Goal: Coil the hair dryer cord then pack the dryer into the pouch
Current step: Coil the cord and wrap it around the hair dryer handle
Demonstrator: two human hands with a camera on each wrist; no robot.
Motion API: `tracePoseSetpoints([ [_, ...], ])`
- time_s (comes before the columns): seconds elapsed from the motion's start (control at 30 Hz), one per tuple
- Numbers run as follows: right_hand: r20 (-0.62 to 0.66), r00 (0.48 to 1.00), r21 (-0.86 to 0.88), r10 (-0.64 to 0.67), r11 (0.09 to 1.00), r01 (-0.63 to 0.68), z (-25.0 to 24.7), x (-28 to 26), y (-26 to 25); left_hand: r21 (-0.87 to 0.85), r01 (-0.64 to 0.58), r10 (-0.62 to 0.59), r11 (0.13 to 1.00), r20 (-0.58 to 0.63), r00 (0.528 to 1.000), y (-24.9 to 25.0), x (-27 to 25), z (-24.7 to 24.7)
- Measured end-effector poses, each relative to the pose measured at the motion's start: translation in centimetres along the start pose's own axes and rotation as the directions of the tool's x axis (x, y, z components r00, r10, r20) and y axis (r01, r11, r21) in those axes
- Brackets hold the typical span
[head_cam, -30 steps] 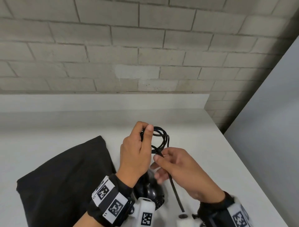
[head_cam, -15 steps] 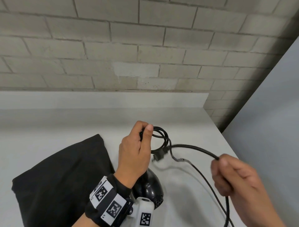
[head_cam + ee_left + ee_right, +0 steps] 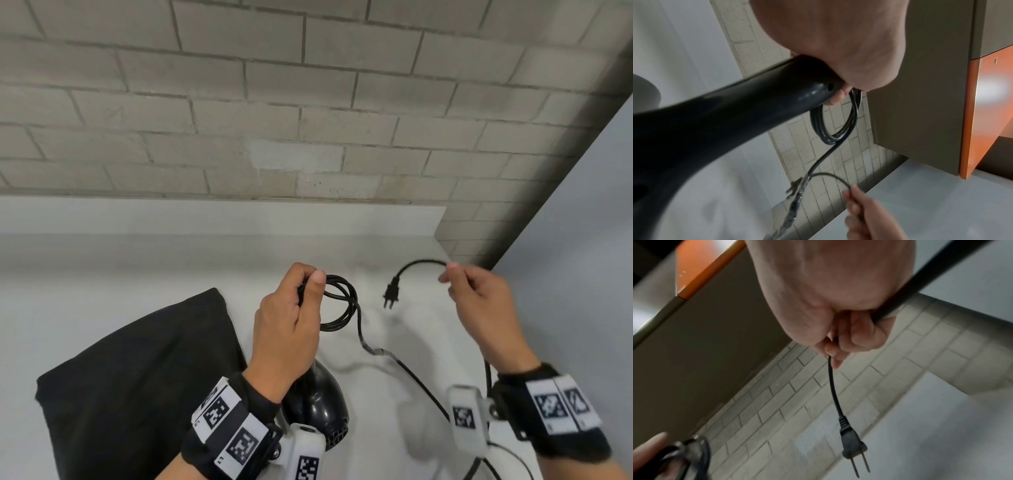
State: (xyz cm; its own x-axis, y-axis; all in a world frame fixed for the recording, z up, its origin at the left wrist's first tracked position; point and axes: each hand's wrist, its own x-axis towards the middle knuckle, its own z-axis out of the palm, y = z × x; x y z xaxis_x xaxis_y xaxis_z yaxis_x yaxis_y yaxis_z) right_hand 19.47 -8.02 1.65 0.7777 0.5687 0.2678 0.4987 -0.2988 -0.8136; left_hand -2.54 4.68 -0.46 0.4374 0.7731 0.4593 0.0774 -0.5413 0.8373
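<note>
Black pouch (image 3: 137,370) lies flat at left on the white counter (image 3: 102,260). Your left hand (image 3: 287,329) grips the hair dryer (image 3: 318,401) handle plus coiled cord (image 3: 337,301) loops. Your right hand (image 3: 479,301) pinches the cord's free end, plug (image 3: 391,294) dangling just past your fingertips.

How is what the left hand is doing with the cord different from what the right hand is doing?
The left hand grips a bundle of coiled loops against the hair dryer handle; the right hand pinches one single strand near the plug. The left hand's cord is wound in rings; the right hand's piece arcs loosely with the plug dangling, prongs down. Both hold the same black cord above the white table.
</note>
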Motion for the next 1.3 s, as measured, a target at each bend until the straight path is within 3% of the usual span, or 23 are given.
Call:
tracePoseSetpoints([
  [0.13,-0.022,0.980,-0.042,-0.196,0.980,0.195,-0.9,5.1,-5.2,-0.009,0.014,-0.014,1.000,0.010,1.000,0.0,0.1,0.1],
  [0.23,-0.074,0.959,-0.004,-0.273,0.962,0.274,-1.0,9.1,-9.3,-0.010,0.015,-0.015,1.000,0.018,1.000,0.0,0.2,0.4],
  [0.3,-0.047,0.964,0.078,-0.263,0.961,0.266,-0.2,11.0,-10.8,-0.006,0.012,-0.012,1.000,0.019,1.000,0.0,0.3,0.5],
  [0.4,0.121,0.982,0.082,-0.145,0.987,0.136,2.6,11.7,-9.7,-0.013,0.020,-0.020,1.000,0.017,1.000,0.0,0.3,0.5],
  [0.5,0.287,0.958,0.022,-0.015,1.000,0.008,6.3,9.7,-5.7,-0.027,0.041,-0.041,0.999,0.018,0.999,-0.1,0.2,0.4],
  [0.63,0.412,0.901,-0.062,0.137,0.990,-0.123,9.6,6.9,-0.1,-0.031,0.045,-0.044,0.999,0.018,0.999,-0.2,0.2,0.4],
  [0.7,0.413,0.906,-0.216,0.091,0.976,0.001,10.2,5.8,1.4,-0.026,0.038,-0.037,0.999,0.020,0.999,-0.2,0.2,0.4],
  [0.77,0.341,0.936,-0.293,-0.086,0.937,0.193,9.4,4.6,0.8,-0.027,0.036,-0.035,0.999,0.023,0.999,-0.2,0.2,0.4],
  [0.83,0.239,0.913,-0.174,-0.331,0.910,0.375,7.5,3.4,-1.7,-0.041,0.041,-0.040,0.998,0.027,0.999,-0.3,0.2,0.5],
  [0.87,0.198,0.902,-0.059,-0.385,0.913,0.403,6.3,2.8,-3.2,-0.047,0.045,-0.043,0.998,0.031,0.999,-0.4,0.2,0.5],
  [0.93,0.249,0.900,0.244,-0.358,0.922,0.299,3.7,1.7,-6.0,-0.054,0.052,-0.050,0.997,0.034,0.998,-0.4,0.3,0.6],
  [1.0,0.435,0.828,0.359,-0.352,0.912,0.199,2.1,0.9,-7.5,-0.047,0.053,-0.052,0.997,0.028,0.998,-0.3,0.3,0.6],
  [1.1,0.669,0.694,0.174,-0.265,0.964,0.201,2.4,-0.6,-6.8,-0.026,0.040,-0.040,0.999,0.021,0.999,-0.2,0.3,0.7],
  [1.2,0.683,0.690,0.086,-0.237,0.965,0.247,3.3,-1.5,-5.0,0.002,0.030,-0.030,1.000,0.009,1.000,-0.1,0.3,0.6],
  [1.3,0.666,0.700,0.175,-0.257,0.966,0.188,3.1,-2.1,-4.2,0.012,0.015,-0.015,1.000,0.002,1.000,-0.2,0.2,0.6],
])
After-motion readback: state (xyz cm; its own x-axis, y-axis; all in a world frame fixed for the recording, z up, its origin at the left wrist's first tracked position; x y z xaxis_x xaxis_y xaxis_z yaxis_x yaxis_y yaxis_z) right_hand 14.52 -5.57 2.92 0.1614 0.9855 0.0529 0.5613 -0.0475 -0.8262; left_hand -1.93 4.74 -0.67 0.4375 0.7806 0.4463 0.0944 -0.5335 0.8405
